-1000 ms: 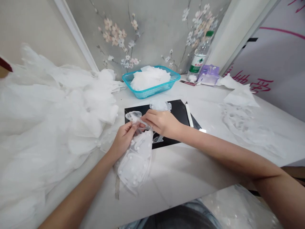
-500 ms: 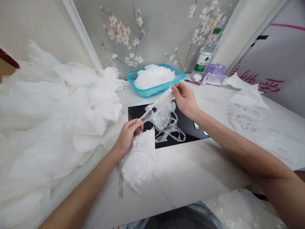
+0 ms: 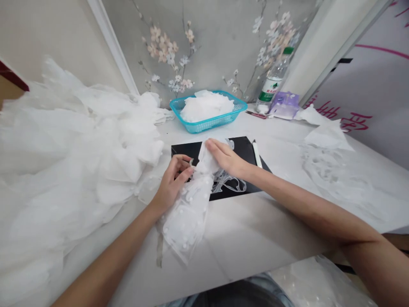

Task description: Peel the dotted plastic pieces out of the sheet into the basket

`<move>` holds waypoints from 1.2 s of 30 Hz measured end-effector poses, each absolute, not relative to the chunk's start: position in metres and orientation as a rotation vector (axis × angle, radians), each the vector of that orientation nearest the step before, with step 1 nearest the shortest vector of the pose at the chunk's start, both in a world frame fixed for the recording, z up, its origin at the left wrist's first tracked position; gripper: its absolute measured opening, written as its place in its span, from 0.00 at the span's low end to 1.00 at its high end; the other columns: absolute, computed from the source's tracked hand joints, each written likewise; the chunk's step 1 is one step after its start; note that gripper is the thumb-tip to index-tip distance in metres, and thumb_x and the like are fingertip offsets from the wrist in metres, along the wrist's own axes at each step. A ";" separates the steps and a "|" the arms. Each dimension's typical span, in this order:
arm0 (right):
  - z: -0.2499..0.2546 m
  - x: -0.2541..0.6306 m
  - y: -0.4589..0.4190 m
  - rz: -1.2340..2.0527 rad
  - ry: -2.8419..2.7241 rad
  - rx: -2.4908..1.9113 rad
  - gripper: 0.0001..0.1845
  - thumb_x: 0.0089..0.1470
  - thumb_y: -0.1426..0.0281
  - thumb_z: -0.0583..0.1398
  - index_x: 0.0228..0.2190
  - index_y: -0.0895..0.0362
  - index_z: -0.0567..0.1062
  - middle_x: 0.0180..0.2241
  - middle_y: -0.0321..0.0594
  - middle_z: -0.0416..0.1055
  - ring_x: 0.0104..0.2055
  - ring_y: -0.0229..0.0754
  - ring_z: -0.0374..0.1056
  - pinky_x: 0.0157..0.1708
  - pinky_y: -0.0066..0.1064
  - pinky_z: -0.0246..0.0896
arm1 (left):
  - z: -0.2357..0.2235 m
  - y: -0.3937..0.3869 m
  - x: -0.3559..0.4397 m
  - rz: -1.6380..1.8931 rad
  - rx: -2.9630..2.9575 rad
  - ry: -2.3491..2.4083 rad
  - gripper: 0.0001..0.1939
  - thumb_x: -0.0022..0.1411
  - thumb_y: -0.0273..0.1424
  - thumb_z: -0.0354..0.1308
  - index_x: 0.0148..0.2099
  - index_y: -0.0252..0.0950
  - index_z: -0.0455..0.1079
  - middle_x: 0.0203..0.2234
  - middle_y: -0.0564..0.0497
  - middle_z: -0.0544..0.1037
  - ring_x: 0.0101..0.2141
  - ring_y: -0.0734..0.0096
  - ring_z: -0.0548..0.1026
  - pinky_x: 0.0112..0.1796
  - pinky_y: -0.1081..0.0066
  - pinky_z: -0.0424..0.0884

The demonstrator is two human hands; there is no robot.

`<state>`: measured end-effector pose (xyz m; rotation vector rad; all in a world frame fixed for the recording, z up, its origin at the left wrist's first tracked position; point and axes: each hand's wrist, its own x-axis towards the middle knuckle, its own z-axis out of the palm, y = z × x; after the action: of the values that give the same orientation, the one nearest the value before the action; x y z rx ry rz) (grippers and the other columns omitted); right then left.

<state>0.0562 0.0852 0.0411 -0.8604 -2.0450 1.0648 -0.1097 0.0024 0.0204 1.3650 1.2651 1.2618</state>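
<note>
A sheer white fabric piece (image 3: 185, 217) dotted with pearl-like beads lies from the table's front part up onto a black board (image 3: 188, 149). At its left edge, my left hand (image 3: 174, 181) has curled fingers, with thumb and forefinger pinching the fabric. My right hand (image 3: 226, 160) lies over the fabric's upper end, its fingers stretched out and pressed flat on it. Beside that hand, looped translucent fabric cut-outs (image 3: 234, 183) rest on the board. What lies under the right palm is hidden.
A large heap of white sheer fabric (image 3: 96, 140) fills the left side. Behind the board stands a blue basket (image 3: 207, 124) of white pieces. A white pen (image 3: 256, 154), a water bottle (image 3: 271, 85), a purple packet (image 3: 285, 104) and fabric scraps (image 3: 330, 134) are to the right.
My right hand drew a strip of fabric up and away to the right, then came back down and lies on the fabric. My left hand stays at the fabric's left edge.
</note>
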 end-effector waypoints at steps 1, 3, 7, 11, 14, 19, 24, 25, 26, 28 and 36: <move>0.043 0.056 0.084 1.076 -2.075 -0.874 0.23 0.56 0.50 0.48 0.23 0.55 0.57 0.22 0.31 0.53 0.25 0.33 0.52 0.25 0.27 0.50 | 0.020 0.002 -0.110 1.251 1.375 1.246 0.14 0.59 0.43 0.49 0.40 0.39 0.66 0.29 0.53 0.69 0.31 0.71 0.67 0.32 0.73 0.63; 0.045 0.056 0.082 1.046 -2.137 -0.905 0.22 0.52 0.51 0.54 0.22 0.56 0.59 0.21 0.30 0.54 0.24 0.33 0.51 0.24 0.27 0.47 | 0.020 0.003 -0.110 1.216 1.388 1.222 0.19 0.60 0.47 0.45 0.37 0.39 0.67 0.28 0.53 0.69 0.30 0.71 0.66 0.32 0.73 0.63; 0.043 0.056 0.081 0.871 -2.165 -0.837 0.21 0.52 0.57 0.55 0.18 0.56 0.55 0.18 0.29 0.50 0.23 0.31 0.48 0.24 0.26 0.44 | 0.023 0.001 -0.106 1.110 1.471 1.378 0.13 0.56 0.42 0.55 0.29 0.37 0.64 0.22 0.57 0.63 0.24 0.75 0.61 0.25 0.74 0.56; 0.042 0.056 0.083 0.789 -2.151 -0.806 0.20 0.53 0.59 0.55 0.19 0.56 0.56 0.17 0.28 0.49 0.22 0.31 0.46 0.24 0.26 0.46 | 0.025 -0.001 -0.102 1.121 1.536 1.517 0.15 0.59 0.38 0.52 0.24 0.37 0.58 0.19 0.58 0.57 0.22 0.77 0.57 0.23 0.74 0.53; 0.046 0.057 0.084 0.963 -2.032 -0.927 0.17 0.53 0.57 0.55 0.22 0.56 0.59 0.18 0.29 0.53 0.21 0.32 0.50 0.22 0.26 0.49 | 0.021 0.002 -0.104 1.195 1.474 1.482 0.12 0.59 0.38 0.52 0.27 0.37 0.61 0.21 0.57 0.63 0.24 0.75 0.62 0.26 0.75 0.57; 0.051 0.061 0.088 1.761 -1.888 -0.780 0.22 0.41 0.64 0.66 0.34 0.56 0.61 0.27 0.32 0.66 0.25 0.34 0.63 0.24 0.26 0.60 | 0.013 0.011 -0.112 1.384 1.215 1.492 0.07 0.56 0.35 0.52 0.32 0.38 0.66 0.23 0.56 0.67 0.26 0.74 0.65 0.28 0.75 0.60; 0.049 0.060 0.089 1.838 -1.786 -0.644 0.18 0.43 0.65 0.65 0.31 0.57 0.63 0.26 0.30 0.67 0.25 0.30 0.63 0.27 0.24 0.61 | 0.013 0.012 -0.112 1.507 1.111 1.200 0.15 0.55 0.39 0.46 0.37 0.38 0.70 0.30 0.51 0.74 0.34 0.66 0.71 0.35 0.71 0.65; 0.049 0.059 0.088 1.803 -1.817 -0.651 0.15 0.45 0.64 0.64 0.30 0.57 0.64 0.25 0.30 0.66 0.23 0.29 0.61 0.25 0.23 0.59 | 0.014 0.011 -0.112 1.515 1.109 1.178 0.17 0.56 0.41 0.45 0.37 0.37 0.70 0.30 0.51 0.74 0.35 0.65 0.71 0.36 0.70 0.66; 0.049 0.058 0.087 1.762 -1.860 -0.657 0.14 0.47 0.64 0.63 0.30 0.57 0.64 0.23 0.29 0.65 0.21 0.29 0.60 0.23 0.22 0.57 | 0.014 0.011 -0.112 1.518 1.124 1.198 0.18 0.57 0.42 0.46 0.38 0.37 0.70 0.31 0.50 0.75 0.36 0.64 0.71 0.37 0.69 0.66; 0.049 0.056 0.084 1.680 -1.942 -0.656 0.12 0.50 0.62 0.60 0.30 0.57 0.65 0.21 0.28 0.63 0.19 0.28 0.56 0.20 0.22 0.54 | 0.014 0.010 -0.111 1.525 1.203 1.333 0.15 0.55 0.42 0.53 0.38 0.37 0.71 0.33 0.51 0.74 0.37 0.66 0.71 0.39 0.70 0.65; 0.039 0.053 0.084 1.658 -2.055 -0.683 0.12 0.46 0.65 0.62 0.29 0.61 0.71 0.24 0.33 0.69 0.25 0.31 0.62 0.25 0.24 0.57 | 0.012 0.011 -0.112 1.573 1.061 1.421 0.13 0.54 0.40 0.59 0.36 0.36 0.73 0.27 0.53 0.75 0.31 0.70 0.71 0.34 0.73 0.65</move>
<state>0.0534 0.0838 0.0389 -0.6835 -2.0549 1.6582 -0.1122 0.0110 0.0118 1.0612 1.4208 1.5728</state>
